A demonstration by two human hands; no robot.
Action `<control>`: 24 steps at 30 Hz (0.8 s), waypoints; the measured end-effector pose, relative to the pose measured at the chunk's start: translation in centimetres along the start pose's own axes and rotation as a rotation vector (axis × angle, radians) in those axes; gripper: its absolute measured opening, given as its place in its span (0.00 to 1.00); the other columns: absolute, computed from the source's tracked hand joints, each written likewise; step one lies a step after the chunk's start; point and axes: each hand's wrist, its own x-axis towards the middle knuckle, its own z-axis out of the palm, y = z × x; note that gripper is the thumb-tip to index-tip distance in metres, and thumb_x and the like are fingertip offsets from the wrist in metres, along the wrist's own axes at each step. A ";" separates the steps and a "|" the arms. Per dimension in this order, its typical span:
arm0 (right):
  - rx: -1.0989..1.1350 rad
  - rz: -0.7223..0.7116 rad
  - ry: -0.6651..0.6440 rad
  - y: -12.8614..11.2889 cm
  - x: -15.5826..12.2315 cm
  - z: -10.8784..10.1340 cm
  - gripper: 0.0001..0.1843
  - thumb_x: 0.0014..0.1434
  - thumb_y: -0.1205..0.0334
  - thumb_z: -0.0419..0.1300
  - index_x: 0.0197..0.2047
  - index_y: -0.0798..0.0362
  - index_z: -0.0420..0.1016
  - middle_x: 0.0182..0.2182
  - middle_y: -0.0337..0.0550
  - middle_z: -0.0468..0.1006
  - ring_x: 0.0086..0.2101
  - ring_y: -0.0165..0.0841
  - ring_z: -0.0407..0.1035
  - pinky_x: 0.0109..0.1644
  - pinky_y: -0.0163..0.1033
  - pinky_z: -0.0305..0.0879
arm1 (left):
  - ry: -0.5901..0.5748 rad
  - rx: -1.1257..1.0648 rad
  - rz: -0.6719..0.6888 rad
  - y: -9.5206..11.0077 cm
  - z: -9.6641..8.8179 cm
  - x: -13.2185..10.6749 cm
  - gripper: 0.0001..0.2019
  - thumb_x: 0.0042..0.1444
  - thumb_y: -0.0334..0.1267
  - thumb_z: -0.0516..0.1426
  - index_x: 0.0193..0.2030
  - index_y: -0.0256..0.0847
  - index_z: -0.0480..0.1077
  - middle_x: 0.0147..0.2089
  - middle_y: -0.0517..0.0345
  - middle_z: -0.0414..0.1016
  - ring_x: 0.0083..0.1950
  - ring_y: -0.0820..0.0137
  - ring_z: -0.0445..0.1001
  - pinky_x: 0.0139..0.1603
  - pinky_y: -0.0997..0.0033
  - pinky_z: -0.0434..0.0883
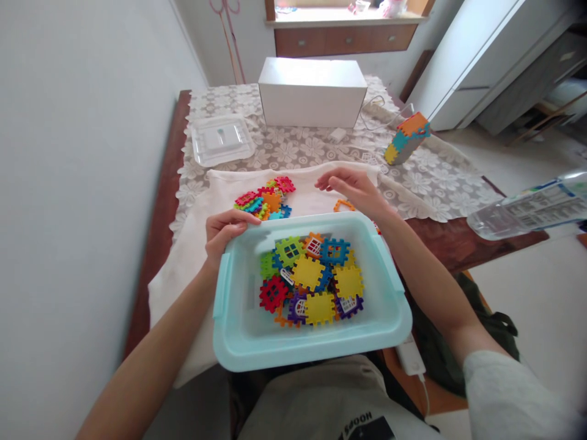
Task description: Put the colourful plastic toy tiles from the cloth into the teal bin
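A pale blue plastic bin [238, 333] rests at the table's near edge over my lap, holding several coloured interlocking tiles [308, 276]. My left hand [223, 233] grips the bin's far left rim, fingers curled over it. My right hand [351, 186] hovers beyond the bin's far right corner over a white cloth [206, 208], fingers bent downward and slightly apart, holding nothing. An orange tile [342, 205] lies just under it. A small heap of loose tiles [266, 200] sits on the cloth between my hands.
A clear lid [221, 140] lies at the back left on the lace tablecloth. A white box [312, 91] stands at the back centre, an assembled tile tower [406, 139] to its right. A plastic bottle [527, 211] juts in from the right. A wall runs along the left.
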 end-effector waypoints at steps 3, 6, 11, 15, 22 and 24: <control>-0.318 -0.025 -0.056 1.5 0.1 0.9 0.24 0.67 0.36 0.70 0.55 0.43 0.87 0.52 0.47 0.86 0.58 0.45 0.77 0.69 0.57 0.73 | -0.028 -0.008 0.019 0.1 0.0 -0.1 0.08 0.42 0.39 0.65 0.26 0.41 0.88 0.21 0.54 0.79 0.19 0.74 0.67 0.19 0.74 0.59; -0.585 -0.065 -0.107 2.5 0.2 0.5 0.23 0.65 0.40 0.72 0.58 0.41 0.86 0.57 0.49 0.85 0.64 0.52 0.74 0.77 0.67 0.62 | -0.029 -0.015 0.024 0.1 -0.1 -0.2 0.08 0.42 0.39 0.65 0.27 0.42 0.88 0.20 0.55 0.78 0.18 0.74 0.65 0.18 0.73 0.59; -0.831 0.149 0.054 1.8 -0.1 -4.8 0.23 0.71 0.43 0.64 0.57 0.49 0.86 0.55 0.56 0.84 0.52 0.52 0.80 0.65 0.62 0.74 | -0.020 -0.013 0.027 -0.1 -0.3 -0.4 0.09 0.42 0.39 0.65 0.27 0.44 0.89 0.23 0.54 0.81 0.20 0.74 0.68 0.20 0.73 0.59; -0.968 0.344 -0.017 2.4 -0.5 -8.0 0.30 0.65 0.40 0.69 0.62 0.50 0.85 0.61 0.60 0.81 0.58 0.58 0.78 0.68 0.63 0.74 | -0.018 -0.011 0.016 -0.1 -0.3 -0.5 0.08 0.42 0.38 0.65 0.27 0.44 0.89 0.25 0.54 0.84 0.21 0.73 0.68 0.21 0.72 0.60; -0.987 0.326 -0.103 4.1 -0.4 -7.8 0.26 0.64 0.45 0.69 0.61 0.49 0.84 0.58 0.56 0.81 0.58 0.54 0.77 0.69 0.58 0.73 | -0.018 -0.009 0.025 0.1 -0.1 -0.3 0.09 0.41 0.39 0.65 0.26 0.44 0.88 0.21 0.54 0.80 0.19 0.73 0.64 0.18 0.72 0.56; -0.942 0.330 -0.104 3.7 -0.4 -7.9 0.26 0.62 0.46 0.71 0.59 0.49 0.83 0.57 0.55 0.81 0.56 0.52 0.78 0.66 0.57 0.75 | -0.015 -0.017 0.027 0.1 -0.1 -0.3 0.09 0.42 0.39 0.65 0.26 0.43 0.88 0.20 0.55 0.79 0.18 0.73 0.65 0.18 0.72 0.56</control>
